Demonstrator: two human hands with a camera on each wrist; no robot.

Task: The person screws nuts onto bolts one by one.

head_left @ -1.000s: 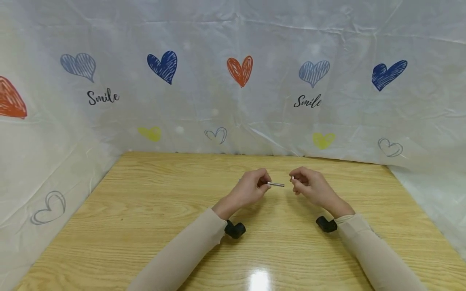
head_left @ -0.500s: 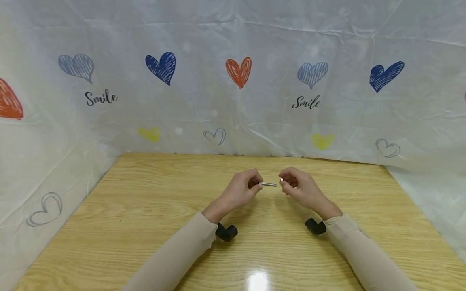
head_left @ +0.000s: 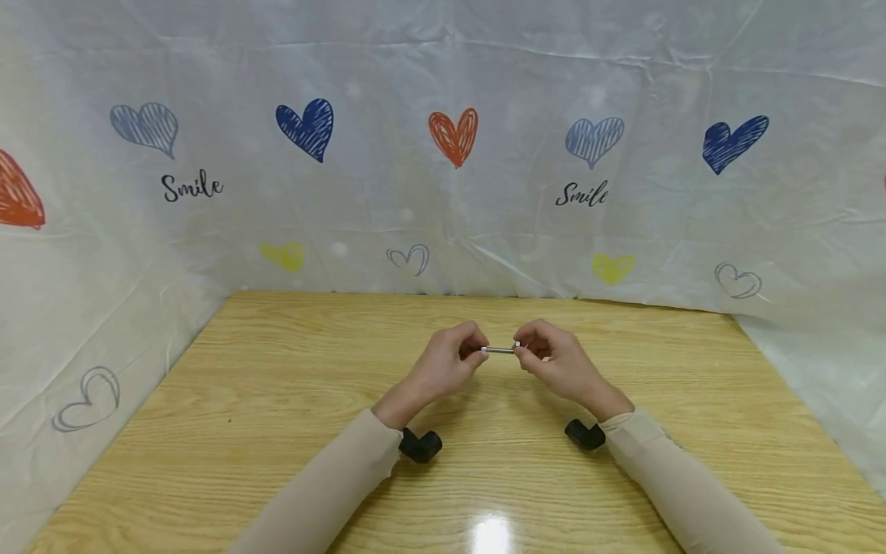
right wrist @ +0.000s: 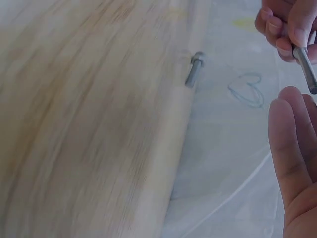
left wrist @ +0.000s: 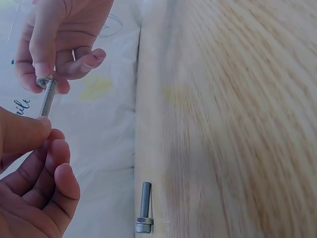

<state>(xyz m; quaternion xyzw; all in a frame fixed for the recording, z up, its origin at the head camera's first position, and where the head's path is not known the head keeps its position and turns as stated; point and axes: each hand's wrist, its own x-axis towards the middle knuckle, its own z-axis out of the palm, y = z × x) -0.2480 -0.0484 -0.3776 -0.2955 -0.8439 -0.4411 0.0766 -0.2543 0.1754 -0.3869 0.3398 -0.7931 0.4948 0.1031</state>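
Observation:
My left hand (head_left: 443,365) pinches a metal bolt (head_left: 500,350) between thumb and fingertips, its threaded shank pointing right toward my other hand. My right hand (head_left: 557,358) holds a small nut (head_left: 517,344) between thumb and finger. In the left wrist view, the bolt's tip stands right at the edge of the nut (left wrist: 42,82); whether they touch I cannot tell. The right wrist view shows the bolt (right wrist: 305,69) and some fingers, but the nut is out of sight there. Both hands are above the table.
A second bolt (left wrist: 145,203) with a nut near its head lies on the wooden table (head_left: 277,385); the head view does not show it. Behind the table hangs a pale sheet (head_left: 512,61) printed with hearts. Each wrist wears a black camera mount (head_left: 420,446).
Both hands have shifted left in the head view. My right hand with the nut has come closer to the bolt, closing the gap at its tip.

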